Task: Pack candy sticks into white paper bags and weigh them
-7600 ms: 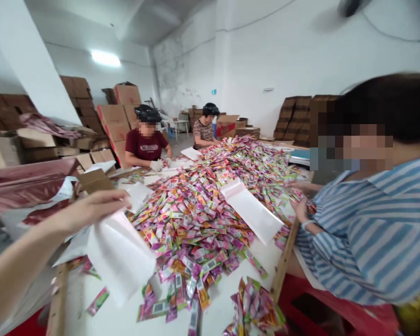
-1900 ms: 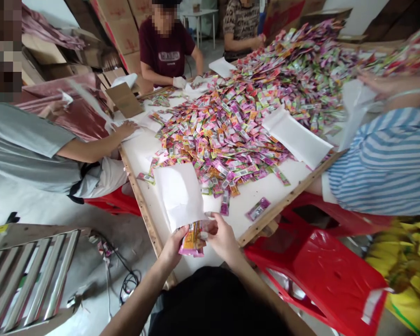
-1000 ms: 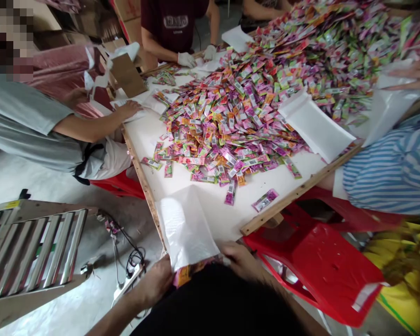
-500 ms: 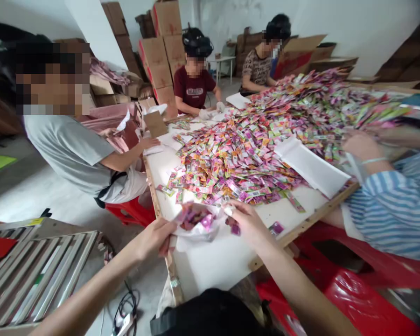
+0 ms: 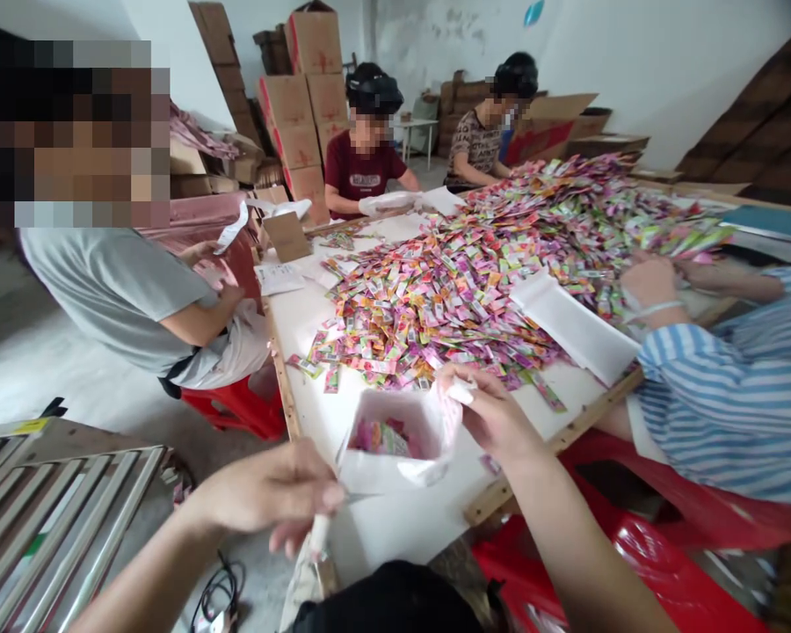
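A white mailer bag (image 5: 395, 475) is held with its mouth open over the near corner of the table, and several small colourful sachets (image 5: 386, 437) lie inside. My right hand (image 5: 491, 409) is closed on the bag's right rim, with a bit of white at the fingertips. At the bag's near left edge, my left hand (image 5: 283, 492) has its thumb and fingers pinched together on the bag; the exact grip is partly hidden. Just beyond the bag spreads a large heap of sachets (image 5: 435, 299), pink, purple, orange and green.
Another white bag (image 5: 573, 325) lies on the heap's right side. Co-workers sit at the left, the far side and the right, where a striped sleeve (image 5: 731, 378) reaches in. The table has a wooden rim (image 5: 586, 413). A roller conveyor (image 5: 59, 527) stands at lower left.
The bag's mouth has opened wider and tilted towards me, showing the sachets inside. My left hand has come lower and nearer. The co-worker on the left has drawn a hand back from the table.
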`<state>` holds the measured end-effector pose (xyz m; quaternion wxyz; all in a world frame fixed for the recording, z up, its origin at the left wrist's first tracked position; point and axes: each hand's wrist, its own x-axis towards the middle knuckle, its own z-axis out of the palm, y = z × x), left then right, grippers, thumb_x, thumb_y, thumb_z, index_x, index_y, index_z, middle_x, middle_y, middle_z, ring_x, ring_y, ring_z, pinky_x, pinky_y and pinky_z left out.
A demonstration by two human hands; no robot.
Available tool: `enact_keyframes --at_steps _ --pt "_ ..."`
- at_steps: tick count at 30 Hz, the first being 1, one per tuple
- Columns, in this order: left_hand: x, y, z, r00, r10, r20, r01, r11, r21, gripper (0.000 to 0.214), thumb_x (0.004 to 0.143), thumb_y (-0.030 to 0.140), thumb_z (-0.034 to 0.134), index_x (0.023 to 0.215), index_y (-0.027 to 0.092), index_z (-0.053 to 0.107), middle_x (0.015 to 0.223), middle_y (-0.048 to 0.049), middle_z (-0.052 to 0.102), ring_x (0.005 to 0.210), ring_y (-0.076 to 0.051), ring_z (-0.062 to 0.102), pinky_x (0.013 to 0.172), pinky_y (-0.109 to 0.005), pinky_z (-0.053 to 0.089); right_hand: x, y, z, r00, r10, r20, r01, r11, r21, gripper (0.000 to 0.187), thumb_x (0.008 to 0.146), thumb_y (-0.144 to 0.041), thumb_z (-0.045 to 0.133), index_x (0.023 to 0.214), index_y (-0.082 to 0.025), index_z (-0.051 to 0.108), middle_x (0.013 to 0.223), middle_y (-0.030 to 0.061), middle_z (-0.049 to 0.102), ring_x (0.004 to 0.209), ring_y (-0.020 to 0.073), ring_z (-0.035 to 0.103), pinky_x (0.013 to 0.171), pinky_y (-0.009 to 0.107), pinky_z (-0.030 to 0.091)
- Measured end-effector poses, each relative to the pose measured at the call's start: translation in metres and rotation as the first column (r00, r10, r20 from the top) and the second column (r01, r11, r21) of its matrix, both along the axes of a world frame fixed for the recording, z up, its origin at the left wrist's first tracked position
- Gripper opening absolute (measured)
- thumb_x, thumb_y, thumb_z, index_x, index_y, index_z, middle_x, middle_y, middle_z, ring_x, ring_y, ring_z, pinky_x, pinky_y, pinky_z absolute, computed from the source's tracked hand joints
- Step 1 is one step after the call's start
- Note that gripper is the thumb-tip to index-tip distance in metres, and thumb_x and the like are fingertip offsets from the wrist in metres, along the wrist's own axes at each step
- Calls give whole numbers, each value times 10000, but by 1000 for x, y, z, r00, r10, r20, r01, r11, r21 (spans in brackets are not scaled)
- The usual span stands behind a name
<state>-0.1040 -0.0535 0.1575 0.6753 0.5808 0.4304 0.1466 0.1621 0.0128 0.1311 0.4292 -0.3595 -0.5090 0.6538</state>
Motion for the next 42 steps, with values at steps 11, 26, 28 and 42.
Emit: enact_keyframes --at_steps 11,26,28,42 --pt "76 88 -90 906 79 417 -159 974 162 496 598 612 706 794 156 689 751 -53 629 694 -188 566 714 -329 428 -5 47 11 815 399 421 -534 800 275 215 820 -352 516 689 -188 561 657 -18 510 637 120 466 633 233 401" --pt "95 51 -102 746 564 354 -665 602 441 284 830 465 522 788 185 535 729 0 504 693 -146 457 659 -249 384 26 -24 -17 557 -243 794 -316 823 472 215 724 -145 588 914 -244 610 1270 92 479 1116 277 532 897 380 461" --pt "86 48 -105 738 606 295 -663 572 483 300 813 455 554 687 184 529 666 12 474 646 -135 430 623 -243 362 34 -18 -13 568 -186 802 -359 821 445 140 730 -127 555 819 -230 589 1157 71 547 958 226 589 812 333 476" --pt "75 41 -122 636 698 329 -771 586 247 287 762 431 648 732 147 618 672 12 573 648 -119 481 611 -223 367 45 -3 -30 819 -276 503 12 884 467 82 794 -221 553 865 -205 590 760 14 599 693 150 558 660 273 453"
